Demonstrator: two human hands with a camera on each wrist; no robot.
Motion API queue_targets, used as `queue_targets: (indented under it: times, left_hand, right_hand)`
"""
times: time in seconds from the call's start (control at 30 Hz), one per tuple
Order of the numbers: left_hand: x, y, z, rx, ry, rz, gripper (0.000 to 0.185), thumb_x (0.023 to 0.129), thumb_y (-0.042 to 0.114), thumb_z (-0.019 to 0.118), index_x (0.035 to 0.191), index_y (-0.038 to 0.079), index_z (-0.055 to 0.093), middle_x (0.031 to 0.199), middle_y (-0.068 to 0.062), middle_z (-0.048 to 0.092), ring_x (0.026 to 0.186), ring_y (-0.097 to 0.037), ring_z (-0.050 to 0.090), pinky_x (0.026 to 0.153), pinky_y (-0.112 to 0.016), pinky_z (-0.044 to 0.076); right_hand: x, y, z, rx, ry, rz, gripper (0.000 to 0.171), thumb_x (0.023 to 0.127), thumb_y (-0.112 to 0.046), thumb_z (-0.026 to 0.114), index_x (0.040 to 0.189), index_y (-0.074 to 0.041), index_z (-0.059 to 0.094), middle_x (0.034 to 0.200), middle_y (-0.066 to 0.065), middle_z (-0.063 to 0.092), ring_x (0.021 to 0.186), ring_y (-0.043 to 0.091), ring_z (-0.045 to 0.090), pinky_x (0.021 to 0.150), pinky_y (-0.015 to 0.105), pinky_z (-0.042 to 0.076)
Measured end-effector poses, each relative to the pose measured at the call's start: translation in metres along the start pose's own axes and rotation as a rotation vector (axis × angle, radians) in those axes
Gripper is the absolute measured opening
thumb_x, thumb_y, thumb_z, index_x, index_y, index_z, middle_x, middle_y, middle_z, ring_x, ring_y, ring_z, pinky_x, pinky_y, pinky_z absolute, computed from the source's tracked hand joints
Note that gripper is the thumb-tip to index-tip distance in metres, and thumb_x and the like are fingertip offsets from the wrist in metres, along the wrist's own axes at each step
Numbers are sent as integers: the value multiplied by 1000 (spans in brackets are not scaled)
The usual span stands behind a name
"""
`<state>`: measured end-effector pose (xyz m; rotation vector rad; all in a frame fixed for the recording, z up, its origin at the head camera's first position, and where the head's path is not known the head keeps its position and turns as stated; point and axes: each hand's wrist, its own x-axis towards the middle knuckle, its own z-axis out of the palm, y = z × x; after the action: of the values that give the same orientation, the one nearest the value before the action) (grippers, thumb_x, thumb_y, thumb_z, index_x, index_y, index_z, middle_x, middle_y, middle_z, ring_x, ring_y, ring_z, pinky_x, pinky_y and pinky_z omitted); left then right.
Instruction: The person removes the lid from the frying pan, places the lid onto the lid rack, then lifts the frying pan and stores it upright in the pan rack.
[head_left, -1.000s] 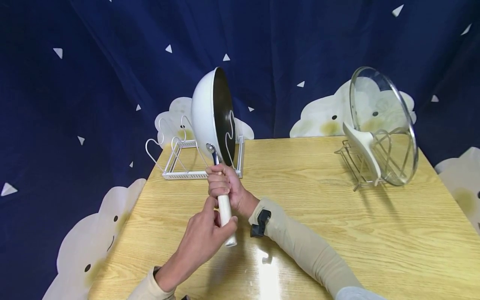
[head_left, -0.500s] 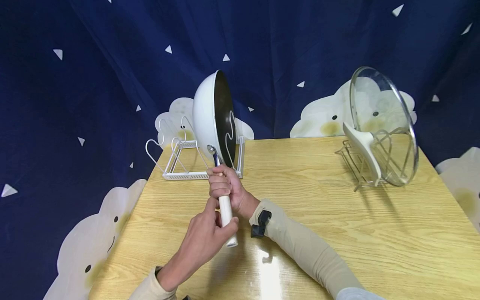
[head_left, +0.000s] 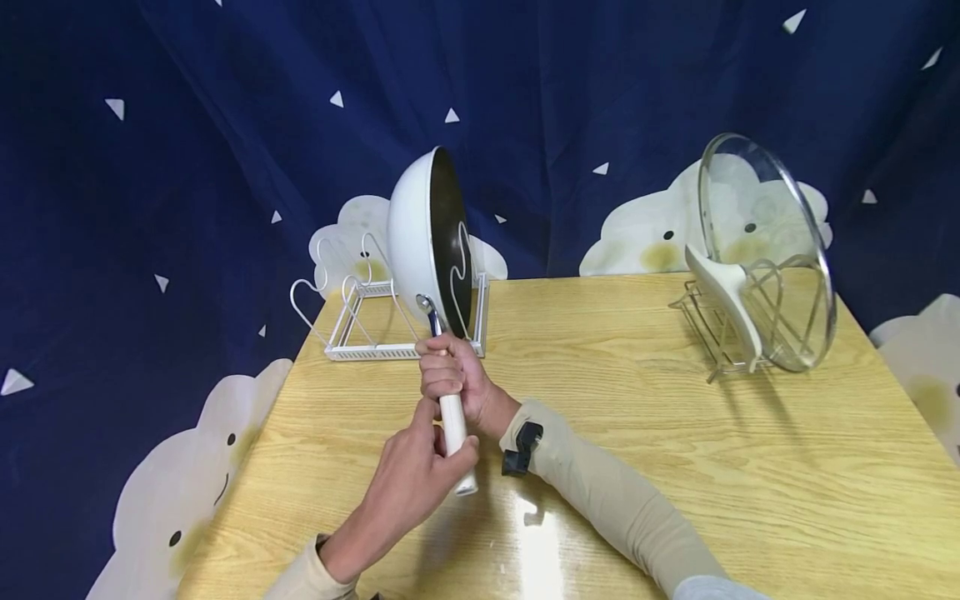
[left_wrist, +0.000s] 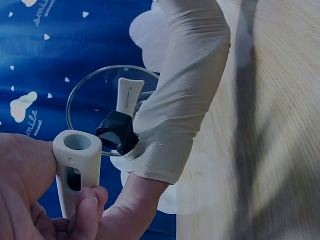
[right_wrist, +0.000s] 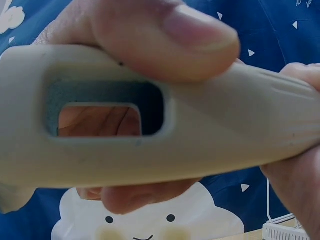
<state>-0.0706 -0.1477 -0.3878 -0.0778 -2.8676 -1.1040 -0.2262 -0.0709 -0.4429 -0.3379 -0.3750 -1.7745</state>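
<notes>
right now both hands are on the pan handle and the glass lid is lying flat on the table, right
Not quite. Both the left hand and the right hand do grip the pan handle, but the glass lid is not lying flat: it stands on edge in the wire rack, as the head view shows.

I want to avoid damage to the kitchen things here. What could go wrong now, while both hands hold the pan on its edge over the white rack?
1. The pan stands almost upright, held only by its handle; if the right hand or left hand slips, it could tip.
2. It might knock the light white rack out of place.
3. The glass lid leans in its own rack; shaking the table may unsettle it.
</notes>
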Motion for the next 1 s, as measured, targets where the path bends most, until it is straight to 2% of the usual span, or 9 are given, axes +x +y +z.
queue_targets:
  times: [0.53,1.0]
  left_hand:
    - [2,-8,13,15,24,17,33,88,25,73,111,13,51,64,11,54,51,-3,48,45,-24,39]
    - [1,-14,23,1,29,9,37,88,25,73,114,11,51,65,11,55,50,-3,49,44,-24,41]
  right_hand:
    - [-6,-7,-9,-10,-1,32,38,96,-12,52,70,-20,27,52,-13,21,40,3,25,39,20,35]
    - [-11,-9,-15,-19,12,48,36,96,-11,51,71,-19,27,51,-13,21,39,4,27,39,21,36]
